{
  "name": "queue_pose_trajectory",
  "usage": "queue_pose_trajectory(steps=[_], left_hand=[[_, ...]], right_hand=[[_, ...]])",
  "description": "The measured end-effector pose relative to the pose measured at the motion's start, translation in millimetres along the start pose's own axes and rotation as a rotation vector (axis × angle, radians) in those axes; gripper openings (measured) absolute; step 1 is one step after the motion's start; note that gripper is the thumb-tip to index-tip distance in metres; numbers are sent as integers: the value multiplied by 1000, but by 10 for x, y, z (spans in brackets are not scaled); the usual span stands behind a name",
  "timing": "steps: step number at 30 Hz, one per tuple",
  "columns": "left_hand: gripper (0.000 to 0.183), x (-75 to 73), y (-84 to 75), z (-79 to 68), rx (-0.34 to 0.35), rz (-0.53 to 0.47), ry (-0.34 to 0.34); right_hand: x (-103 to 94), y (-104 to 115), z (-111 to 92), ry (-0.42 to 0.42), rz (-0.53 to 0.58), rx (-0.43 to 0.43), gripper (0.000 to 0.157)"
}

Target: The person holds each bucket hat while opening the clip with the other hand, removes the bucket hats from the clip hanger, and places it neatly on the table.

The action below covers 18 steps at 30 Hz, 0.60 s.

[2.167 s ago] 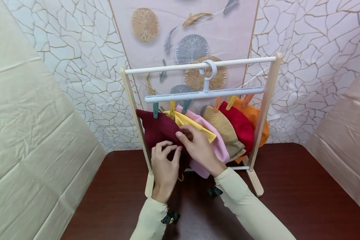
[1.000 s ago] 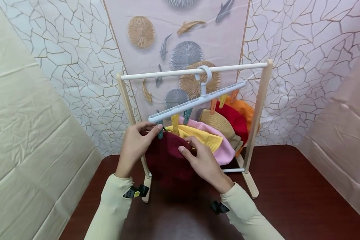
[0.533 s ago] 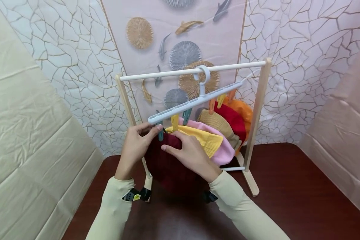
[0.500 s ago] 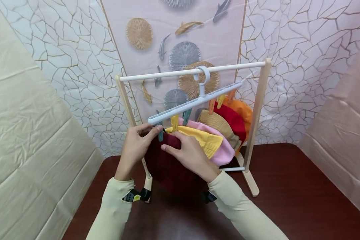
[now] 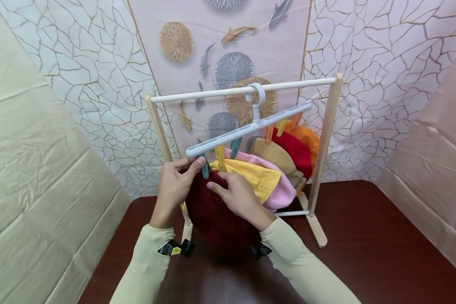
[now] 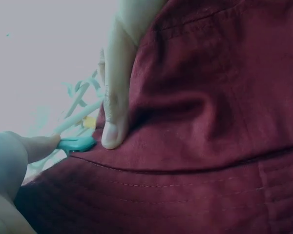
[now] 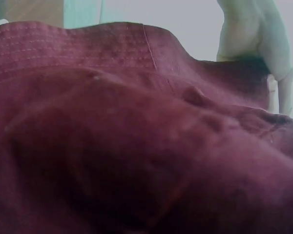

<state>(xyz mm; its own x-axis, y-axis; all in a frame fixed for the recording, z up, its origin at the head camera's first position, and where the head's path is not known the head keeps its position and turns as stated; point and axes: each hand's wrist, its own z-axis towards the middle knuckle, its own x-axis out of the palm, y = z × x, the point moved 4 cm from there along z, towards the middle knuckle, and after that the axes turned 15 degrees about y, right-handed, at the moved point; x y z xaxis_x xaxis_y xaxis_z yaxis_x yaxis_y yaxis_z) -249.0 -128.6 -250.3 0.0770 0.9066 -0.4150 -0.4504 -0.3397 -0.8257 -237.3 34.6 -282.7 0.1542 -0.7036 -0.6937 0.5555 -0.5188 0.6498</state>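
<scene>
My left hand [image 5: 173,184] pinches the teal clothes peg [image 5: 204,169] at the near left end of the pale blue hanger [image 5: 247,130]. Below the peg hangs a maroon bucket hat [image 5: 214,215]. My right hand [image 5: 239,195] holds this hat's upper edge between thumb and fingers, close to the peg. In the left wrist view the peg [image 6: 77,144] meets the hat [image 6: 195,122] at the brim seam, beside my right thumb. Maroon cloth [image 7: 112,146] fills most of the right wrist view and hides my right hand there.
Yellow [image 5: 260,177], pink [image 5: 286,194], tan [image 5: 275,156], red [image 5: 298,152] and orange [image 5: 308,137] hats hang from pegs along the hanger. A wooden rack [image 5: 327,147] carries the hanger on its white rail [image 5: 205,95]. Below is a dark brown table [image 5: 372,236].
My left hand has gone from the hat's lower part up to the teal peg. The hanger's left end has swung down, and my right hand has shifted left along the hat.
</scene>
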Motion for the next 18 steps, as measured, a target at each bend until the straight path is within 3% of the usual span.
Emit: queue_pose_trajectory(steps=[5, 11, 14, 18], left_hand=[[46, 11, 5, 25, -12, -90, -31], [53, -20, 67, 5, -17, -96, -14], [50, 38, 125, -110, 39, -127, -41], [39, 211, 286, -425, 136, -167, -141]], right_hand=[[41, -102, -165, 37, -15, 46, 15], [-12, -230, -387, -38, 85, 59, 10], [-66, -285, -503, -54, 137, 76, 12], [-131, -346, -665, -42, 249, 96, 15]])
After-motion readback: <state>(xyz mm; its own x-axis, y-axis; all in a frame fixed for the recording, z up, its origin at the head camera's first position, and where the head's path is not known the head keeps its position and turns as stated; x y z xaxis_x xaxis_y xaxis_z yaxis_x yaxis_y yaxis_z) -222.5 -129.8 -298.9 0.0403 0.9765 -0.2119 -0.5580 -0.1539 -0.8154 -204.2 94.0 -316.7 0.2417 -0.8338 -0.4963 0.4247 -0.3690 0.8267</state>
